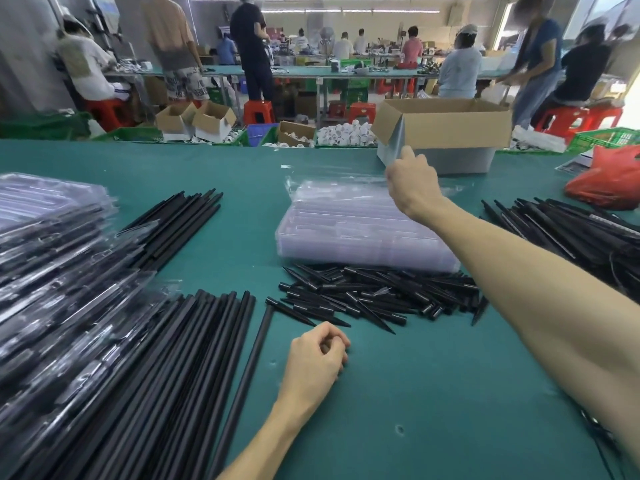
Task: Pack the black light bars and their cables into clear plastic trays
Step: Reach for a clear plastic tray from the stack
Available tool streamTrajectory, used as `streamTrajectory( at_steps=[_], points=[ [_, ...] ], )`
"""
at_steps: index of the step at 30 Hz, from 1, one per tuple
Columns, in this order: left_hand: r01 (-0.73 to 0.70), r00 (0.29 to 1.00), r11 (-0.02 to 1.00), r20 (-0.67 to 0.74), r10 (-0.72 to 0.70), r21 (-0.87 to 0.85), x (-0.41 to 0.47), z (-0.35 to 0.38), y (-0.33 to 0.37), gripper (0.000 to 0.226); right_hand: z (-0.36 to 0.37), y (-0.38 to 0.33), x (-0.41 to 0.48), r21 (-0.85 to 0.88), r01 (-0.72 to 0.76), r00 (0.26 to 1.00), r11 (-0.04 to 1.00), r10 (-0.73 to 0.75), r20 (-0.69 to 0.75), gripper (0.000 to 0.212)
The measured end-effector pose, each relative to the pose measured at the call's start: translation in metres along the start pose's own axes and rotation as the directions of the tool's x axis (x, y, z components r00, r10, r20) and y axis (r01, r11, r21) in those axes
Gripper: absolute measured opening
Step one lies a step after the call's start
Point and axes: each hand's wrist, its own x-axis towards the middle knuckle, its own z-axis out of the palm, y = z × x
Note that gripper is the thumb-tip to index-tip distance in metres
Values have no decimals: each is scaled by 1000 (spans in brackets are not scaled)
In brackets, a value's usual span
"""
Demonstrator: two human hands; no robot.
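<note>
R hand [412, 181] reached far fwd, arm straight, fingers pinching the edge of a clear sheet [393, 143] held upright above the tray stack [363, 230]; tray or bag film, couldn't tell. L hand [318, 355] lay on the table [433, 393] in a fist, holding nothing, just beside one bar [251, 362], long axis near-to-far, leaning slightly right. More bars [194, 358] lay roughly parallel at its left.

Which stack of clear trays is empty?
The middle stack, in the plastic bag the right hand pinches: its trays show nothing inside. The left stack holds black bars.
</note>
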Motion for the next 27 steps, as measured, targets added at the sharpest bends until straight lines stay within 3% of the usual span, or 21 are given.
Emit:
streamTrajectory(
  at_steps=[7,14,18,23,27],
  points=[
    [-1,1000,1000,2,1,-29,-1,1,-1,25,-14,-6,17,130,-127,963,983,154,-223,17],
    [-10,1000,1000,-5,10,-25,0,1,-4,25,-12,-25,-12,-38,126,970,991,-131,-203,16],
    [-17,1000,1000,-13,17,-21,2,1,-7,27,-13,-18,-53,-136,271,950,953,-287,-119,10],
    [-2,999,999,-34,0,-42,1,1,-5,26,-27,-13,-131,-131,342,939,931,-342,21,36],
    [50,995,980,-81,-66,-192,4,2,-2,26,-45,-14,-207,-120,334,941,935,-338,-9,40]
  ],
)
